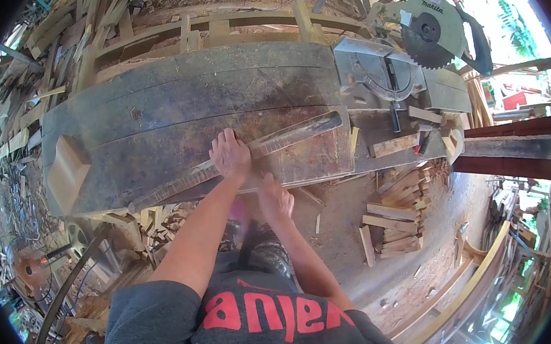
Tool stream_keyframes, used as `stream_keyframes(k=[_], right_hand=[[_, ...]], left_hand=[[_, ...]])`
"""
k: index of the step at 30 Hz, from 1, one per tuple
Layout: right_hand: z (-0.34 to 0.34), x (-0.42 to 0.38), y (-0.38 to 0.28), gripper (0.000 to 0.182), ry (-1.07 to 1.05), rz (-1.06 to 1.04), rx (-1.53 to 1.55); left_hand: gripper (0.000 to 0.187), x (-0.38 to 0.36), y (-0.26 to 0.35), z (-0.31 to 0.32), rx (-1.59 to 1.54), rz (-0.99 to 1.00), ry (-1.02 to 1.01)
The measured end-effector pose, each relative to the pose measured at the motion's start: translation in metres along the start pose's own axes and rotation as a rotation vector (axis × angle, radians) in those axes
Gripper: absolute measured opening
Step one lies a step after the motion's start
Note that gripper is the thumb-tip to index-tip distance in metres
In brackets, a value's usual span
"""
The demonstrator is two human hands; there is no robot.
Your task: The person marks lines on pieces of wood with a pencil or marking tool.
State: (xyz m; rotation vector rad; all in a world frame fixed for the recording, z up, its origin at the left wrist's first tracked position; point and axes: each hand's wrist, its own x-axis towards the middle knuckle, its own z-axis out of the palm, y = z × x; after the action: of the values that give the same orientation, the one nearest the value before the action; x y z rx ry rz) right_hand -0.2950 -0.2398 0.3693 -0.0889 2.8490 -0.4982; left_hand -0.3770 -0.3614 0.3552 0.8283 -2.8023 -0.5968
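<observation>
A long, narrow, worn wooden strip [298,135] lies diagonally across the dark wooden workbench [192,81]. My left hand [230,155] is closed over the strip near its middle, fingers curled across its upper side. Just to the right, at the bench's front edge, is my right hand [275,200], lower than the left. Its fingers are curled and partly blurred, close to the strip; what they hold is hidden or too small to make out. The two hands are apart.
A miter saw [429,32] stands at the bench's right end, with offcuts [394,144] beside it. A pale wood block [68,175] sits at the left end. Stacked short pieces [401,225] lie on the floor at right.
</observation>
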Motion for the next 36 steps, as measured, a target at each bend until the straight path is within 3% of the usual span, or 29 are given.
stream_keyframes(k=[3,7,10,16,18,20,22,27,30,33,36], right_hand=[[-0.002,-0.048,0.022,0.019,0.030,0.017,0.096],[-0.003,-0.029,0.014,0.019,-0.094,0.108,0.042],[0.002,0.008,-0.002,0.023,-0.084,0.032,-0.006],[-0.013,-0.032,0.013,0.018,0.086,-0.009,0.118],[-0.010,-0.043,0.015,0.021,-0.091,0.077,0.087],[0.001,-0.007,0.004,0.022,-0.119,0.077,0.045],[0.003,0.010,-0.002,0.024,-0.148,0.060,0.006],[-0.009,-0.035,0.013,0.023,0.059,0.003,0.144],[0.004,-0.046,0.023,0.023,-0.003,0.035,0.047],[0.006,-0.007,0.004,0.024,-0.140,0.103,0.044],[0.008,0.000,0.000,0.027,-0.048,0.042,0.044]], left_hand=[[0.008,0.006,0.002,0.000,-0.026,0.001,0.026],[0.008,-0.001,0.000,-0.004,-0.008,0.012,-0.011],[0.008,0.000,0.002,-0.001,0.002,0.009,-0.003],[0.013,0.006,0.003,-0.004,0.014,0.002,-0.025],[0.016,-0.002,-0.003,-0.004,0.053,-0.009,-0.103],[0.009,0.001,0.000,-0.001,-0.009,0.027,0.015],[0.008,0.000,0.001,0.000,-0.009,0.020,0.003],[0.007,0.003,0.000,-0.001,-0.018,0.007,0.023],[0.016,-0.002,0.001,-0.010,0.006,-0.018,-0.132],[0.008,0.002,0.002,-0.001,-0.007,0.029,0.020],[0.009,0.001,-0.002,0.000,-0.008,0.018,0.001]])
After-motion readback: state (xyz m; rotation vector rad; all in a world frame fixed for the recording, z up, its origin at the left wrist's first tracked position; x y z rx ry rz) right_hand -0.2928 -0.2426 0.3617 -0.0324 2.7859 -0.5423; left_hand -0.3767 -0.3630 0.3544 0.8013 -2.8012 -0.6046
